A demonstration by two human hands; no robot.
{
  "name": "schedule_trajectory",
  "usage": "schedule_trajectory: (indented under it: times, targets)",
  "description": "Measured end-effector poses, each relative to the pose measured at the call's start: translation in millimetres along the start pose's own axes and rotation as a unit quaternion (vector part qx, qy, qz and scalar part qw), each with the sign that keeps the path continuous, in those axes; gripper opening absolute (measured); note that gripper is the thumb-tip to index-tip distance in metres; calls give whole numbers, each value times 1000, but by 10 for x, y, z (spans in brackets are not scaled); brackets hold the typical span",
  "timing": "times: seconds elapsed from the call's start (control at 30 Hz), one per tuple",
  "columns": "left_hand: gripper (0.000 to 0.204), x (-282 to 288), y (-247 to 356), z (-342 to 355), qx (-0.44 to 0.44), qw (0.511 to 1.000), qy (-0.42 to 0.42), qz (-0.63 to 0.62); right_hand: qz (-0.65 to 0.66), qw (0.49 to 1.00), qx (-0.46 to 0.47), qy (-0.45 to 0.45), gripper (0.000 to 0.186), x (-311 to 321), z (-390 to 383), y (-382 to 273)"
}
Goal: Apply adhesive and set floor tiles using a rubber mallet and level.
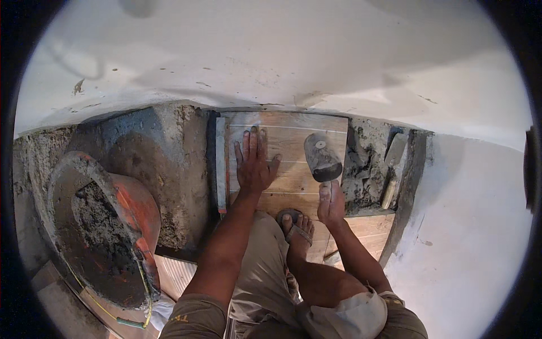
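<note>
My left hand point(257, 166) lies flat with fingers spread on a wood-look tile point(285, 195) against the wall. In my right hand point(331, 204) is the handle of a rubber mallet point(323, 155), its dark, dusty head over the right part of the tile. From this angle I cannot tell whether the head touches the surface. Along the tile's left edge runs a long, narrow grey-and-orange bar point(221, 164), close to my left fingers. To the right, a trowel point(393, 165) with a pale handle rests on rough grey mortar point(361, 164).
An orange bucket point(138, 206) with grey mortar point(101, 226) inside stands tilted at the left, its wire handle hanging down. My sandalled foot point(299, 229) is at the tile's near edge. A pale wall point(271, 62) rises behind; another point(468, 226) borders the right.
</note>
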State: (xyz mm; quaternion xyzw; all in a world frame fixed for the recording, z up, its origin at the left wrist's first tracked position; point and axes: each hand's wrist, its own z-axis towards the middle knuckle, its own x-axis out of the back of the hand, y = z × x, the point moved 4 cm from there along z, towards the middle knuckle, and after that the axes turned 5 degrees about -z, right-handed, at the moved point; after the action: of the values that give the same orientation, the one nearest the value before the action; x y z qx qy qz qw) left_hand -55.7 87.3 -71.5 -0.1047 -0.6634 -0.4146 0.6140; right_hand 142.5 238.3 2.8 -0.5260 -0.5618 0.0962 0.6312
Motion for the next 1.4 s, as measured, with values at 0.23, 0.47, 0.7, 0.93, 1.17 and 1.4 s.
schedule_trajectory:
  times: [0.23, 0.47, 0.7, 0.93, 1.17, 1.4]
  targets:
    - [86, 3, 85, 38, 1, 1000, -7, 29, -56, 996, -61, -29, 33, -176, -44, 236]
    - [89, -7, 141, 37, 8, 999, -16, 30, -75, 993, -94, -18, 34, -137, -129, 365]
    - [89, 5, 179, 67, 5, 999, -13, 36, -63, 990, -120, -32, 36, -92, -136, 352]
    - [87, 50, 202, 23, 6, 999, 0, 40, -31, 989, -135, -49, 34, 9, -122, 355]
    - [88, 49, 188, 73, 14, 999, -8, 37, -104, 986, -119, -56, 38, 9, -22, 473]
    - [96, 28, 180, 42, 0, 1000, -11, 24, -135, 983, -116, -51, 32, 113, -42, 640]
